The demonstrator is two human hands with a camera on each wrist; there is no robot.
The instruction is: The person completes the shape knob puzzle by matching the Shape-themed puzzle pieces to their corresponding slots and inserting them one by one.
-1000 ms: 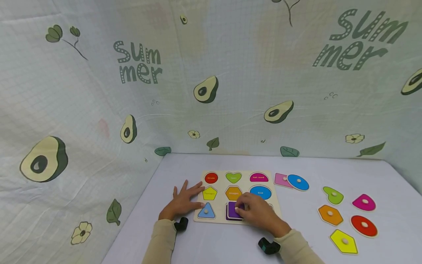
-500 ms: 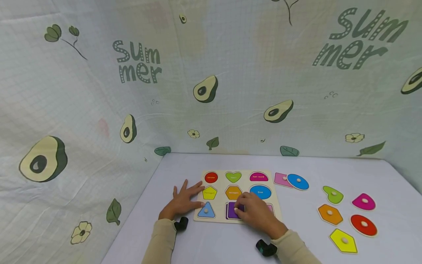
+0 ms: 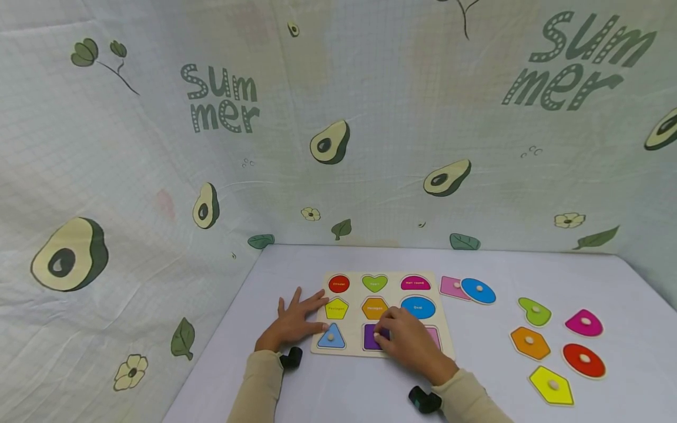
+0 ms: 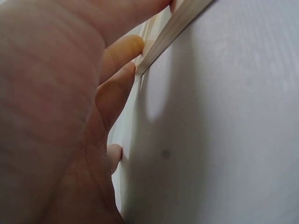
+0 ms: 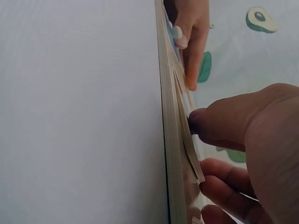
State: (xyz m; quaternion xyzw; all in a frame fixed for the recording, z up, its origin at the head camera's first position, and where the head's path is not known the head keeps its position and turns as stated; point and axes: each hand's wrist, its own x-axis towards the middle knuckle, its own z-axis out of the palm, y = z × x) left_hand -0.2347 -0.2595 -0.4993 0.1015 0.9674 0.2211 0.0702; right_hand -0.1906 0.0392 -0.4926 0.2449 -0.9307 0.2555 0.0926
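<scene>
Since a second ago the purple square piece [image 3: 372,337] has dropped nearly flush into its bottom-middle slot.
My right hand [image 3: 409,341] pinches its knob, one edge riding up in the right wrist view; my left hand [image 3: 293,322] lies flat, fingers spread, steadying the shape puzzle board [image 3: 322,346] by the blue triangle [image 3: 331,338].

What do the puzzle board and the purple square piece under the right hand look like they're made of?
Puzzle board: likely plywood or pale wood, with a matt bare edge; the right wrist view shows its edge in thin layers. Purple square piece: apparently the same thin wood, its top painted flat purple; the right hand pinches its knob.
</scene>
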